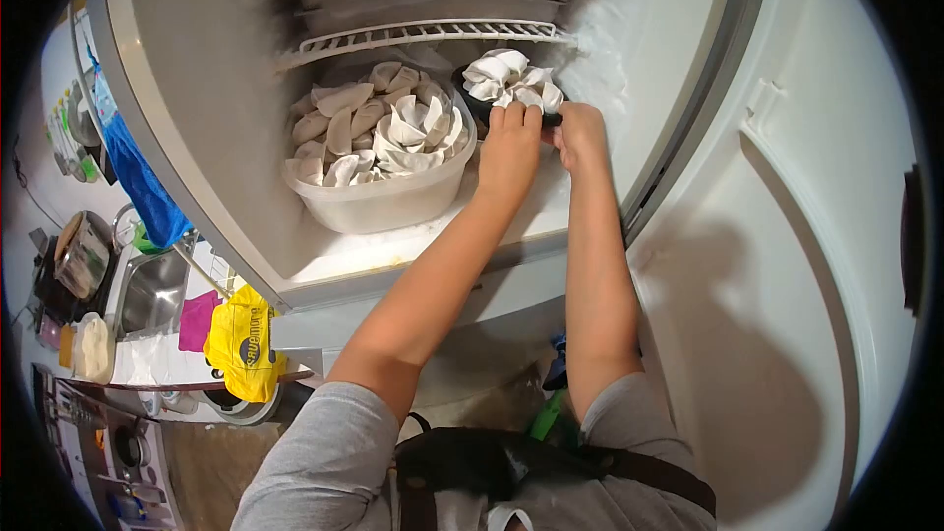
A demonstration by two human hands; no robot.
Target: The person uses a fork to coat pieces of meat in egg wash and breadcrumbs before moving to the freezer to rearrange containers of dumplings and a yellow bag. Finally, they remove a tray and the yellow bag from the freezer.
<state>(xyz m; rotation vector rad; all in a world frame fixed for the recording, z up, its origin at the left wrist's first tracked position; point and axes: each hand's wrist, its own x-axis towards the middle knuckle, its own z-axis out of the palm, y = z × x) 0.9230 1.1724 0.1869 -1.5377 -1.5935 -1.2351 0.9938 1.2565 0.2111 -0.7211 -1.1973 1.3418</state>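
Both my hands reach into an open freezer compartment. My left hand (509,143) and my right hand (580,134) grip the near rim of a dark tray (470,98) that carries several white dumplings (511,79). The tray sits at the back right of the freezer floor, against the frosted side wall. Just left of it stands a translucent plastic tub (383,199) heaped with more dumplings (379,128).
A white wire shelf (423,35) spans the freezer above the tub and tray. The freezer door (787,236) stands open at the right. At lower left lie a sink (152,290), a yellow bag (246,342), a pink cloth (197,320) and a blue towel (143,182).
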